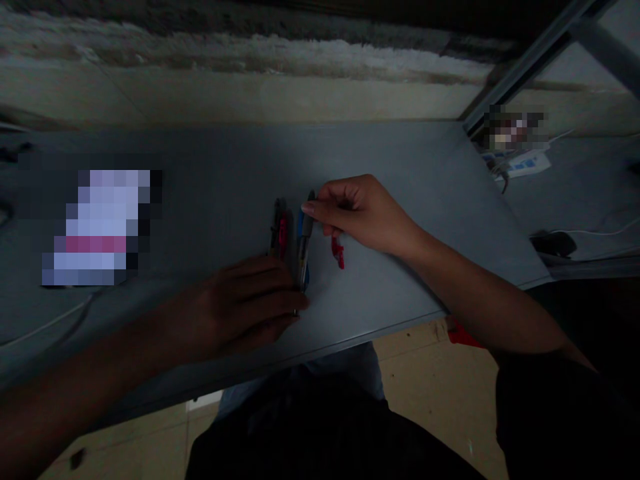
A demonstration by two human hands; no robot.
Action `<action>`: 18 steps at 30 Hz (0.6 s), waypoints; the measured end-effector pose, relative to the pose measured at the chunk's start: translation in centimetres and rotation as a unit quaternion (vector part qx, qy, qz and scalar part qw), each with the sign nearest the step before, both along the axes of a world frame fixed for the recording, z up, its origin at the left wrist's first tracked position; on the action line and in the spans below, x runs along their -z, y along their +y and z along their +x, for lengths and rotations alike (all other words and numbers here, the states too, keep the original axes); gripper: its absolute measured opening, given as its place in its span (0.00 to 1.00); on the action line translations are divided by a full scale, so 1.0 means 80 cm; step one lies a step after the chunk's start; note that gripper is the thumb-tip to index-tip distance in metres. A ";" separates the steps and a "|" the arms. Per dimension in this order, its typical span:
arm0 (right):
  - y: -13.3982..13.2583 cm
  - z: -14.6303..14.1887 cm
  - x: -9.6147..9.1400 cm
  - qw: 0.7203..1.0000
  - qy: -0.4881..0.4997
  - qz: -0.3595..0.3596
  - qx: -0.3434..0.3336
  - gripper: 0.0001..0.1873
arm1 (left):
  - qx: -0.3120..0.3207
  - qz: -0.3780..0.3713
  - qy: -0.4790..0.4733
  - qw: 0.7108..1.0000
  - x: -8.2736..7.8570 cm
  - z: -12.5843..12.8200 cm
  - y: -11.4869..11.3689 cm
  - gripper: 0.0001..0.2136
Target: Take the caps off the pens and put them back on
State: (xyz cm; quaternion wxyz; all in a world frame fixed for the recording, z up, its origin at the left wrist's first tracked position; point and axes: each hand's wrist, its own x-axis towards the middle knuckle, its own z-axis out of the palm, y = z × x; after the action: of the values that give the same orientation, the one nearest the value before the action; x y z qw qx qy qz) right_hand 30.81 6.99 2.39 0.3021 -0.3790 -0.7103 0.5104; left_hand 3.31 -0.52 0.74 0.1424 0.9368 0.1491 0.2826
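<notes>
On a grey table top (380, 167), two markers lie side by side. The left one, a dark marker with red on it (278, 230), stands apart from my right hand. My right hand (363, 215) pinches the upper end of a grey and blue marker (303, 245) between its fingertips. My left hand (245, 307) lies low on the table, its fingertips at that marker's lower end; its thumb is hidden. A small red piece (338, 253), possibly a marker cap, lies just under my right hand.
A pixelated, pale object (95, 227) lies on the table's left side. A white power strip (520, 163) with cables and a black object (553, 243) sit on a lower surface to the right. A metal frame bar (525, 67) crosses the top right. A red item (463, 335) shows below the table edge.
</notes>
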 end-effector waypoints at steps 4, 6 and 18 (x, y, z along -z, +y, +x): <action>0.000 0.000 0.000 1.000 -0.003 0.002 0.001 0.36 | -0.002 0.005 0.011 1.000 -0.003 0.001 0.000 0.12; 0.000 -0.001 -0.001 1.000 0.000 0.001 0.004 0.35 | -0.008 0.000 0.012 1.000 -0.004 0.000 0.000 0.13; 0.002 0.002 -0.003 1.000 -0.013 0.002 0.014 0.32 | -0.009 -0.002 0.002 1.000 -0.002 0.005 0.000 0.11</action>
State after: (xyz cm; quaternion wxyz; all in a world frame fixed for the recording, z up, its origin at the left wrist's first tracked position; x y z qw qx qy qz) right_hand 31.01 7.12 2.63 0.3006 -0.3947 -0.7102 0.4994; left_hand 3.68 -0.50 0.88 0.1416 0.9356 0.1587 0.2817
